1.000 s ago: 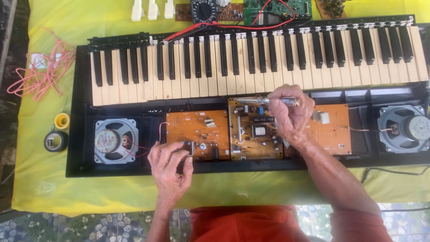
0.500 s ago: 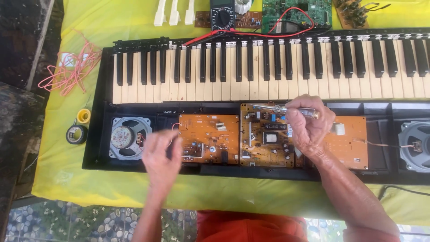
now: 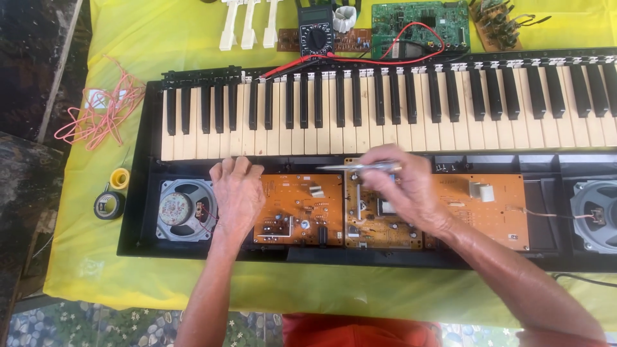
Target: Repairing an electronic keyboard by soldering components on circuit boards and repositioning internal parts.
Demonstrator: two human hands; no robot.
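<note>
Tweezers (image 3: 360, 167), slim and silvery, lie level in the right hand (image 3: 402, 189), the grip pinched shut around their rear end while the fine tips point left over the top edge of the middle circuit board (image 3: 379, 218). That board is orange-brown, crowded with small parts, and sits in the open black keyboard case (image 3: 138, 212) just below the row of cream and black keys (image 3: 385, 109). The left hand (image 3: 238, 196) lies flat, palm down, fingers together and holding nothing, spanning the gap between the left speaker (image 3: 180, 209) and the left circuit board (image 3: 302, 209). A third board (image 3: 488, 212) lies to the right, wired to the right speaker (image 3: 594, 215). Everything rests on a table under a yellow cloth (image 3: 160, 38). Up top sit a multimeter (image 3: 316, 35) with red lead and a green board (image 3: 418, 26); pink wire (image 3: 96, 109) and tape rolls (image 3: 110, 199) lie at left.
</note>
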